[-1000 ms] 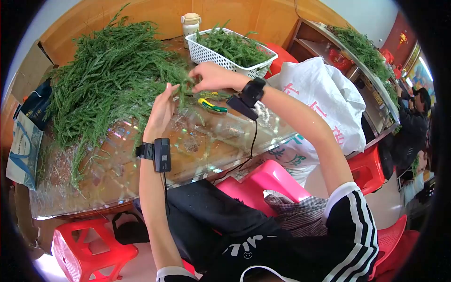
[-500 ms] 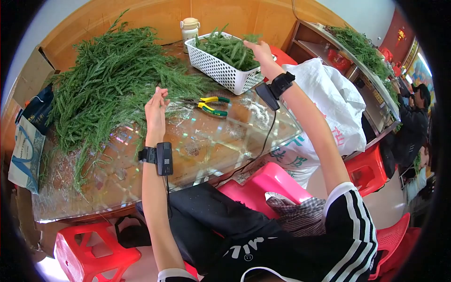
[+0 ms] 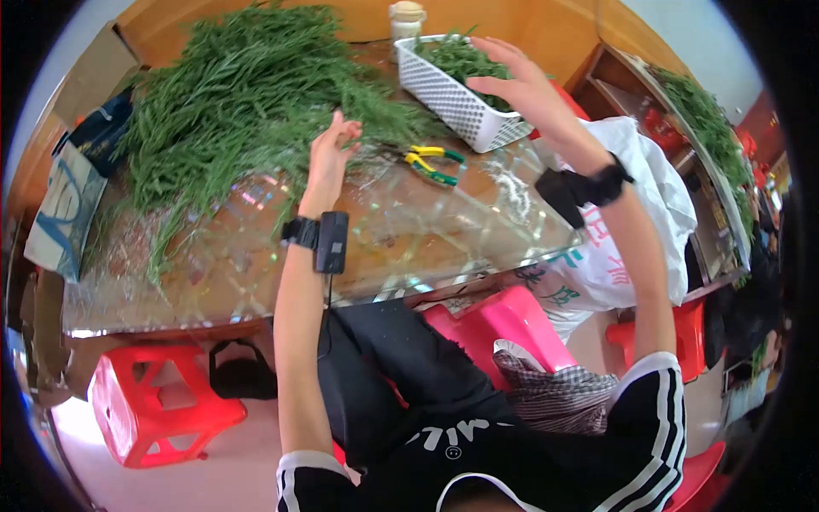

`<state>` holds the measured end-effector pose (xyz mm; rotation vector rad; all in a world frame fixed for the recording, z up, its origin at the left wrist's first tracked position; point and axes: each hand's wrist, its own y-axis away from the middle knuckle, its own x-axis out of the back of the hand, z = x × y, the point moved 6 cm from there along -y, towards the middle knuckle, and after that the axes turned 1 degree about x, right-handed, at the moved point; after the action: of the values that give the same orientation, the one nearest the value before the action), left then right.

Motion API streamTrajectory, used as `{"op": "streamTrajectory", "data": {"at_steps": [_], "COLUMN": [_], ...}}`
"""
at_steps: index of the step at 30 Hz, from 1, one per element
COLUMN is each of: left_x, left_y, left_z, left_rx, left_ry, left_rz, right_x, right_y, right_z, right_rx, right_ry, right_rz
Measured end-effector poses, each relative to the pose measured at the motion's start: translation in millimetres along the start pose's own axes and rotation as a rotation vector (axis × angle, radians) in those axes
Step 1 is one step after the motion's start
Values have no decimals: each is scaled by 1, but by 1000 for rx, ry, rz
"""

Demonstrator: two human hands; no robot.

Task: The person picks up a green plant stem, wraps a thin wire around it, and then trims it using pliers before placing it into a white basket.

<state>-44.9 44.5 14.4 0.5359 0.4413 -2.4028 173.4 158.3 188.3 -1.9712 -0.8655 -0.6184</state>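
Note:
My right hand is above the near right side of a white perforated plastic basket, fingers apart, with nothing seen in it. Cut green sprigs lie inside the basket. My left hand hovers by the front edge of a large heap of feathery green branches, its fingers loosely bent and slightly apart, with nothing visible in them. Between my hands, a pair of pliers with yellow and green handles lies on the table, its jaws toward the heap.
A lidded bottle stands behind the basket on the glass-topped table. A paper bag is at the left. To the right are a white woven sack and a shelf with more greenery. Red stools stand below.
My right hand has drawn back from the far part of the basket toward me, its fingers spreading. My left hand stays beside the heap. The camera view has shifted.

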Motion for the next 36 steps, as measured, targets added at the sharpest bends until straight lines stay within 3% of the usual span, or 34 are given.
{"op": "streamTrajectory", "data": {"at_steps": [5,7,9,10,12,17,18,19,21,22,25,26,28,32,36], "left_x": [0,0,-1,1,1,5,6,11,22,23,44,46,51,43,40], "left_y": [2,2,2,3,4,3,3,4,7,7,13,13,12,7,7], "left_z": [2,2,1,0,1,7,9,13,21,24,30,30,29,28,24], "left_rx": [7,12,28,30,29,-24,-27,-76,-179,-182,-239,-235,-229,-168,-129], "left_ry": [-11,-17,-30,-34,-28,56,52,83,146,143,222,218,257,329,307], "left_rz": [-9,-6,-18,-9,-37,20,20,100,258,256,506,499,491,376,332], "right_x": [38,59,68,71,91,81,53,29,-17,-43,-120,-133,-157,-168,-171], "right_y": [16,6,0,-5,-23,-48,-52,-51,-66,-61,-49,-44,-29,-2,0], "right_z": [-106,-134,-138,-137,-146,-148,-147,-136,-78,-74,-52,-39,-11,27,70], "right_rx": [112,-167,-101,-101,104,153,13,-127,265,165,-231,-235,-400,-391,-385], "right_ry": [-202,-98,-105,-113,-308,-470,-445,-417,-605,-592,-611,-614,-909,-1104,-930], "right_rz": [-148,-370,-126,-133,18,86,-37,-159,-432,-425,-418,-410,-370,-208,-43]}}
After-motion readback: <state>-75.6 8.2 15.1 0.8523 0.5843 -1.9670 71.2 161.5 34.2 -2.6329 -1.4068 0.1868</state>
